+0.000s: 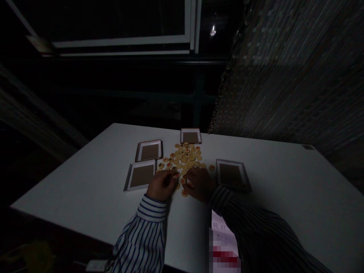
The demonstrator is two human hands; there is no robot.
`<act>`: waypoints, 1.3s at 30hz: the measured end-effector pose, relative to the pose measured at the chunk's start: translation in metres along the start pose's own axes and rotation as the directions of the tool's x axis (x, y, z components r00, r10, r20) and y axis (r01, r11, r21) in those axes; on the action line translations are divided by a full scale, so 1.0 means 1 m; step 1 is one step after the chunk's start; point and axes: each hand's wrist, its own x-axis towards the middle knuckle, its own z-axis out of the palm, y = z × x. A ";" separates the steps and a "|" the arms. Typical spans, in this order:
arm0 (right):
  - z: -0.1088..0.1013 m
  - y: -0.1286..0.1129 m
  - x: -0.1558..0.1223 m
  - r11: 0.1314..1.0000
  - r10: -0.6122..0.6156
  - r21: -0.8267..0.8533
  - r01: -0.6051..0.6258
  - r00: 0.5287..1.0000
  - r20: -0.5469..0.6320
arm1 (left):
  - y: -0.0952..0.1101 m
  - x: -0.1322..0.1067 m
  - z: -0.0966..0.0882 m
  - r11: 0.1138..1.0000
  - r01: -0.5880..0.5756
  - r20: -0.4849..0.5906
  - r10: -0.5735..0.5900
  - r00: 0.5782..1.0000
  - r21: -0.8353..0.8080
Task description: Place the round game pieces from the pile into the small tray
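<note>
A heap of round wooden Chinese chess pieces [192, 157], some marked in red or black and others blank side up, lies mid-table. My left hand [161, 185] is at the near left of the heap, thumb and fingertips closed on a red-marked piece [176, 175]. On the near right, my right hand [199, 184] curls its fingers and thumb about another red-marked piece [183, 181]. A loose red-marked piece [184, 193] lies just below the right thumb. Parts of the nearest pieces are hidden under my fingers.
Shallow box halves surround the heap: two at left [162, 148] [127, 182], one behind [190, 130] and one at right [247, 178] with a few dim round shapes inside. A lit phone screen [223, 227] shows under my right forearm. The white table [85, 178] is dimly lit.
</note>
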 end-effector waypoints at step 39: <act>-0.007 -0.001 0.002 0.997 0.030 0.072 -0.021 0.992 -0.120 | 0.004 -0.008 0.006 0.938 0.120 -0.131 -0.170 0.977 -0.325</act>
